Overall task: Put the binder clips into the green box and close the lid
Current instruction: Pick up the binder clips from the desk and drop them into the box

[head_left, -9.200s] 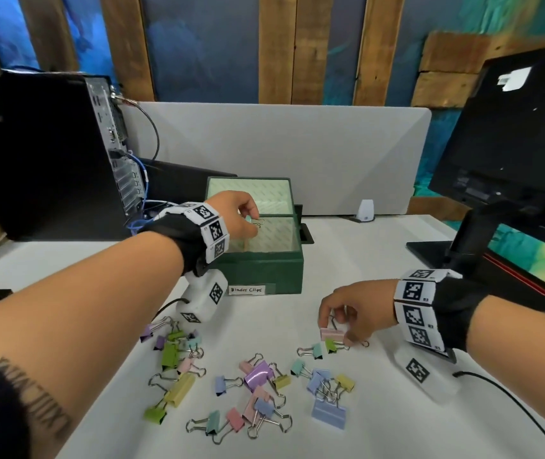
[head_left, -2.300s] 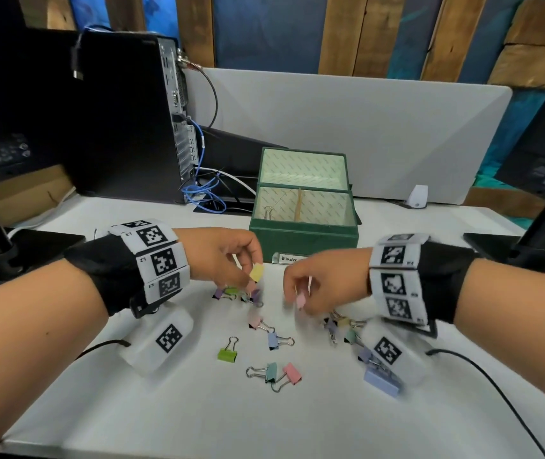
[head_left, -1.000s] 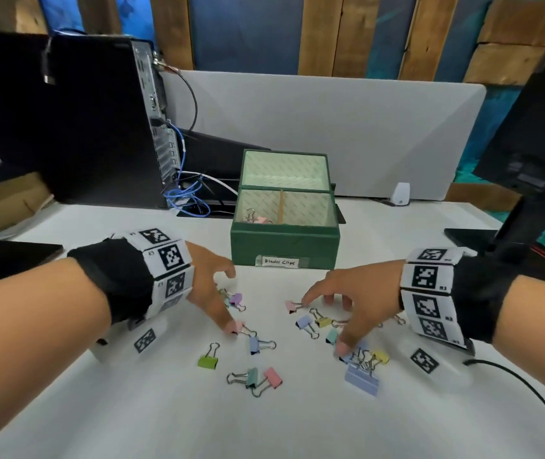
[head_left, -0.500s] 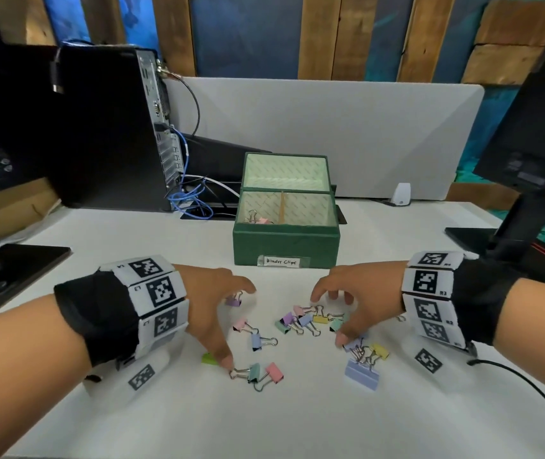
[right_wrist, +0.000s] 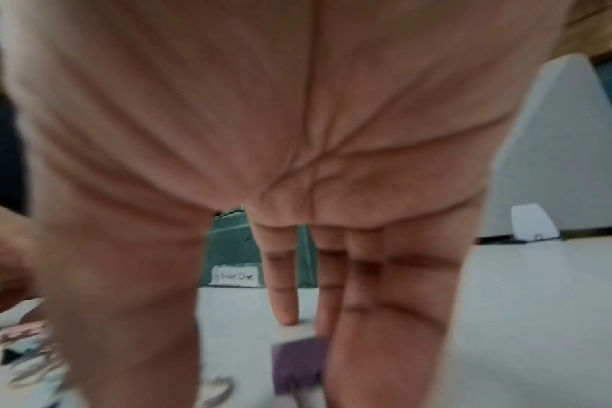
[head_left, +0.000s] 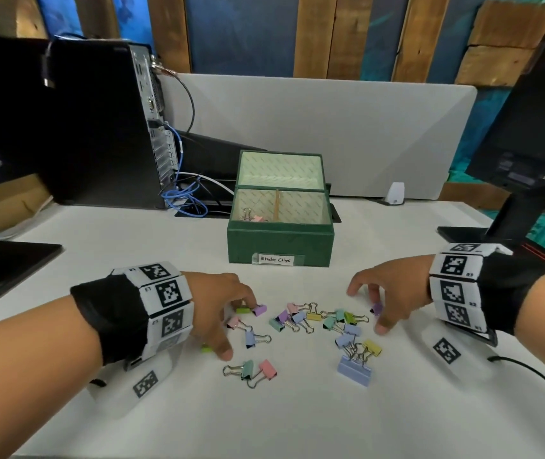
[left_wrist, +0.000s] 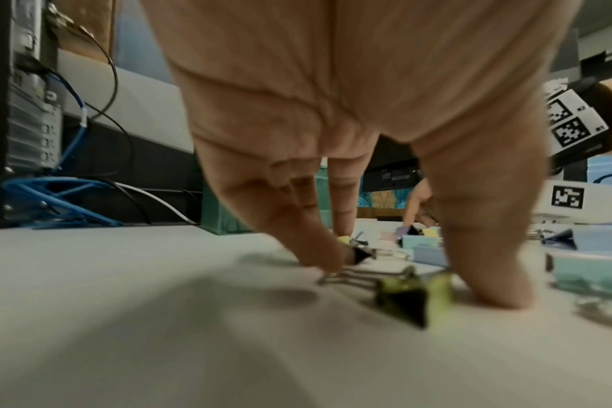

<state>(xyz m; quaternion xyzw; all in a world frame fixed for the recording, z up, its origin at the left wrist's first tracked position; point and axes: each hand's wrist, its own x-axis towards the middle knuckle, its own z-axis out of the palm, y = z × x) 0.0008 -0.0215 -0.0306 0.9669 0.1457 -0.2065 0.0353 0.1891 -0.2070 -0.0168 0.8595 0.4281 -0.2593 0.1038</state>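
The green box [head_left: 280, 241], labelled "Binder Clips", stands mid-table with its lid [head_left: 280, 169] upright behind it. A few clips [head_left: 251, 215] lie in its left compartment. Several pastel binder clips [head_left: 310, 321] are scattered on the white table in front. My left hand [head_left: 236, 327] is spread over the left clips, straight fingertips on the table. A green clip [left_wrist: 413, 295] lies between its thumb and fingers [left_wrist: 318, 256]. My right hand [head_left: 368, 309] is spread on the right, and its fingers [right_wrist: 367, 331] touch a purple clip [right_wrist: 297, 364]. Neither hand holds anything.
A black computer tower [head_left: 98, 127] with blue cables [head_left: 185, 197] stands at the back left. A monitor [head_left: 529, 127] is on the right and a stand base [head_left: 9, 260] on the left. Behind the box are a grey divider [head_left: 330, 127] and a small white device [head_left: 395, 193].
The left fingers have pushed a purple clip to the right, towards the pile. The right hand has drawn back to the right off the middle cluster. Earlier, far more clips lay on the table.
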